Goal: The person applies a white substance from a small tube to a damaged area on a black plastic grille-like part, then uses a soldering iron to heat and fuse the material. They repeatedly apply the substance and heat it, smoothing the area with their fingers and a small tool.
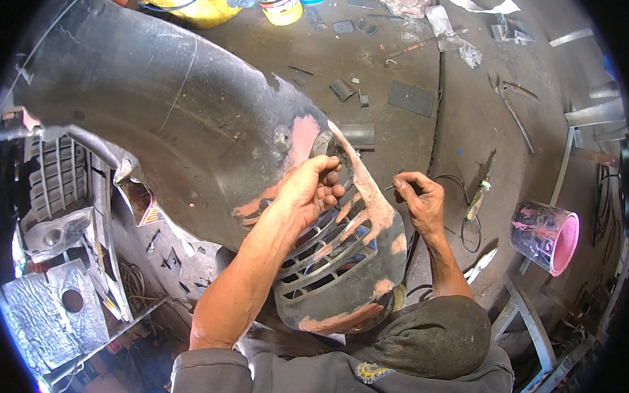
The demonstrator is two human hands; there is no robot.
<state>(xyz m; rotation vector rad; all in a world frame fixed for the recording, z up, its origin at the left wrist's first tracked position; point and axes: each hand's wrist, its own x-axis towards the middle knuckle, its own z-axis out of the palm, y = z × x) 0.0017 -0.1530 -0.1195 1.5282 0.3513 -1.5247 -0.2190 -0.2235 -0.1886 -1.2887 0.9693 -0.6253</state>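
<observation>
A large dark plastic bumper (195, 152) with pink filler patches (302, 138) and a slotted grille section (338, 279) spans the middle. My left hand (307, 186) is over its inner right part, fingers curled beside a small grey piece (324, 142); whatever they grip is unclear. Just right of the bumper's edge, my right hand (422, 203) pinches a small thin dark piece (390, 187). A tool with a pale handle and cord (477, 201) lies to the right of my right hand.
A pink-stained bucket (544, 237) lies at right near metal frames (530, 327). Long pliers (512, 110), scraps (411, 98) and cans (280, 7) lie toward the back. At left are a ribbed plastic part (57, 174) and a foil-covered panel (48, 316).
</observation>
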